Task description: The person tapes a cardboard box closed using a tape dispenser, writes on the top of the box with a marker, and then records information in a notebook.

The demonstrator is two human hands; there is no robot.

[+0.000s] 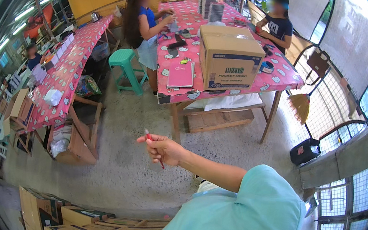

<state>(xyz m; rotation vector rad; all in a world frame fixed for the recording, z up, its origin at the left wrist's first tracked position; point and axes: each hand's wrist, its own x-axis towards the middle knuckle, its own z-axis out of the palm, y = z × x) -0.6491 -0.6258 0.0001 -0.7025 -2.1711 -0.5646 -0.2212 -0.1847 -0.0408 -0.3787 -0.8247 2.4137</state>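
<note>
My right hand (161, 150) is held out in front of me above the concrete floor, the arm reaching across from the right. Its fingers are closed around a slim red pen (162, 164), which slants with a pale end sticking up past the fingers. The hand touches nothing else. Beyond it stands a table with a pink patterned cover (174, 96), the nearest furniture ahead. On it are a large closed cardboard box (232, 61) and a pink notebook (181, 74) near the front edge. My left hand is out of the picture.
Two people (147, 23) (277, 25) work at the table, near stacks of notebooks (215, 12). A green stool (127, 69) stands left of it. Another pink-covered table (68, 68) runs along the left. Cardboard boxes (88, 223) lie low in front; a broom (300, 107) hangs at right.
</note>
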